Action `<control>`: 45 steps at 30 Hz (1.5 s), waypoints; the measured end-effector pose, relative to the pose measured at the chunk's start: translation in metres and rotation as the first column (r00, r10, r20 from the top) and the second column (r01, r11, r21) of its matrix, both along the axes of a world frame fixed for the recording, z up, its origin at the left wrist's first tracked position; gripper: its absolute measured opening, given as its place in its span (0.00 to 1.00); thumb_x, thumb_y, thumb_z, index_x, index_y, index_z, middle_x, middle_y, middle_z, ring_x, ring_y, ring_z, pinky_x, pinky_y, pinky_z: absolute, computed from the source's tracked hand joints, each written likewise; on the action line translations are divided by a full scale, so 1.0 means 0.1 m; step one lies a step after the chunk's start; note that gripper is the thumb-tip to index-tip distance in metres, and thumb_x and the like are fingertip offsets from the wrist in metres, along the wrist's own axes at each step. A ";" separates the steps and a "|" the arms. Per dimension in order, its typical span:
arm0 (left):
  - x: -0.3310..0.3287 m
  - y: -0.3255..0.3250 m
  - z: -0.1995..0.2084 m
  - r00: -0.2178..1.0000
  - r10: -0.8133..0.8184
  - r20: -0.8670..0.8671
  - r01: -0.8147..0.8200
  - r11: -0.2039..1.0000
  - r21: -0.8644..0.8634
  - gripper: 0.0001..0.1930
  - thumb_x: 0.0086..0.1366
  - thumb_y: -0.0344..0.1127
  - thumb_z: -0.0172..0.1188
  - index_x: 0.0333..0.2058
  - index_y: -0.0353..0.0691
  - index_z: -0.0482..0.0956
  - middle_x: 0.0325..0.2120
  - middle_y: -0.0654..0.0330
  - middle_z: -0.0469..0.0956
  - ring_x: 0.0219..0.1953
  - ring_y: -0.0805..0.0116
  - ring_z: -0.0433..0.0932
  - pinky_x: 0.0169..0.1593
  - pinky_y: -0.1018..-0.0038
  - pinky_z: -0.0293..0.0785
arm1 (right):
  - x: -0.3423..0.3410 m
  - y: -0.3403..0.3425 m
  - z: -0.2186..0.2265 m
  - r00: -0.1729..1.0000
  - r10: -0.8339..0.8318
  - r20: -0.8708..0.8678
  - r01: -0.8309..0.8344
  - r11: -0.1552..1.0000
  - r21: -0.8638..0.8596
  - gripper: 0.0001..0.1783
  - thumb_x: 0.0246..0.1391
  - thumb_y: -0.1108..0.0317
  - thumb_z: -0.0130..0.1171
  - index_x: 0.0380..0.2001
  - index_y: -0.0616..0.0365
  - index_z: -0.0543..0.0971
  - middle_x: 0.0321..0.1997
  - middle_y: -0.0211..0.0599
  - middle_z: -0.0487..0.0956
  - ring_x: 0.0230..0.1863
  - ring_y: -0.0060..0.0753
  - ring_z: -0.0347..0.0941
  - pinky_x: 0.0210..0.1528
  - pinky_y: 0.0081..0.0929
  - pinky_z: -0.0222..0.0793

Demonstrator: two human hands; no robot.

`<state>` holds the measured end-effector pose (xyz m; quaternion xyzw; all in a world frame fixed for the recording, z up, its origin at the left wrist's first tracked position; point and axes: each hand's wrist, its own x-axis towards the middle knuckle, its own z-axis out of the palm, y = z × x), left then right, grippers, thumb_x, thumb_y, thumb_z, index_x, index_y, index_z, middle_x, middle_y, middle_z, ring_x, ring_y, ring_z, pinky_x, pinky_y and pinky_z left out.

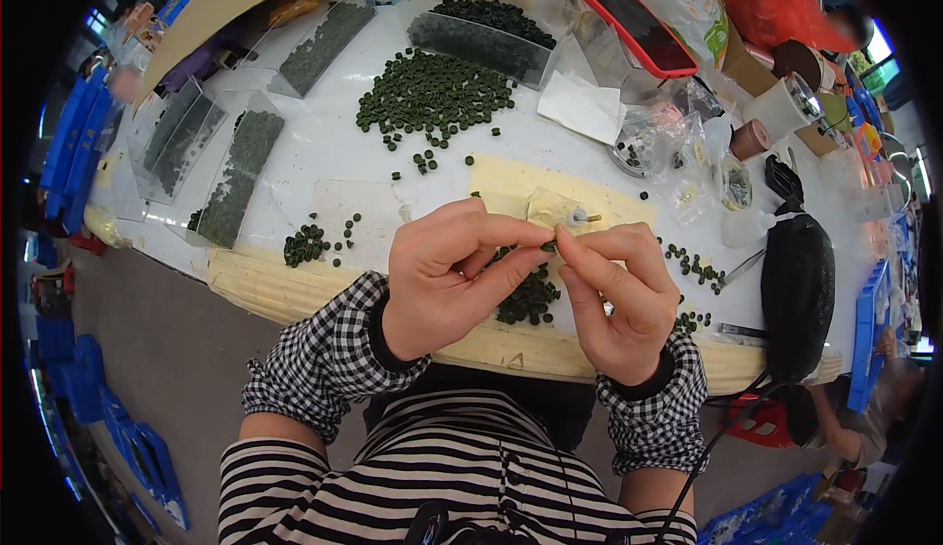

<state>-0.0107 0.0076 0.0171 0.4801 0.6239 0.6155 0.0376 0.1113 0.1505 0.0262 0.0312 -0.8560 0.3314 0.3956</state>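
Above the table's near edge my left hand (442, 280) and my right hand (627, 295) meet fingertip to fingertip. Both are closed in a pinch on one small dark green round piece (548, 246), mostly covered by the fingers. Just below them lies a heap of similar dark green pieces (530, 301), partly hidden by my hands. A small nozzle-like part with a brass-coloured tip (587, 218) rests on a yellowish pad just beyond my fingertips. Farther back spreads a large pile of dark green pieces (432, 93), with a smaller cluster (306, 245) at left.
Clear plastic trays (241, 177) of pieces stand at left and at the back. A red-cased phone (637, 27) leans at back right, near a white tissue (582, 105). Tweezers (744, 268) and a black pouch (798, 295) lie at right. Yellow padding (265, 285) lines the near edge.
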 end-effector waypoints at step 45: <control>-0.05 0.02 -0.06 0.903 -0.179 0.391 0.202 0.979 -0.020 0.13 0.61 0.24 0.63 0.45 0.35 0.82 0.18 0.74 0.63 0.21 0.84 0.58 0.28 0.84 0.56 | 0.00 0.00 0.02 1.000 -0.014 0.004 0.014 1.000 0.014 0.20 0.41 0.82 0.66 0.42 0.59 0.84 0.31 0.33 0.78 0.31 0.33 0.71 0.33 0.26 0.66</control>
